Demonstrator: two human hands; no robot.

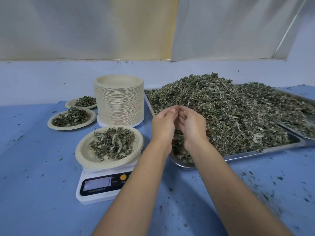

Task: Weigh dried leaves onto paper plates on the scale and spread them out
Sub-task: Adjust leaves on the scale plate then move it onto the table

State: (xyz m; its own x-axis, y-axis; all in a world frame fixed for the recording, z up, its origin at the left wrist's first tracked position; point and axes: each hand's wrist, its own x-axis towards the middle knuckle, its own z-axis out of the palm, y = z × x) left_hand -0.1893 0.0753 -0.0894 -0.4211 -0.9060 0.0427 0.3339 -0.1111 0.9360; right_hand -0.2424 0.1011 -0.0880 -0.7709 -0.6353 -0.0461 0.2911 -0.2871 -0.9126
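Two loaded plates are sitting at the left of the blue table (34, 167), the farther plate (68, 104) lying at about one o'clock from the nearer plate (51, 123), rims just beside each other. To their right a tall stack of paper plates (119, 103) is standing upright, touching neither.

At six o'clock from the stack, the weighing plate (82, 155) is resting on the scale (85, 198) and carrying a loose mound of leaves, with the scale's display (97, 183) glowing toward the camera; its reading is too blurred to make out.

At three o'clock from that plate, the left hand (162, 128) and right hand (193, 128) are hovering side by side over the near left corner of the tray (255, 153). Both are cupping inward, backs to the camera, with curled fingertips (172, 110) meeting at the top. Dark leaf bits are showing in the gap between the palms, but I cannot tell whether the hands are actually holding a clump.

The heap of dried leaves (230, 108) is piling up from directly beneath the hands out toward two o'clock, filling the tray and touching the right hand's outer edge. A second tray (306, 135) is overlapping the first at the far right, and leaf crumbs (255, 176) are lying scattered at five o'clock from the hands.
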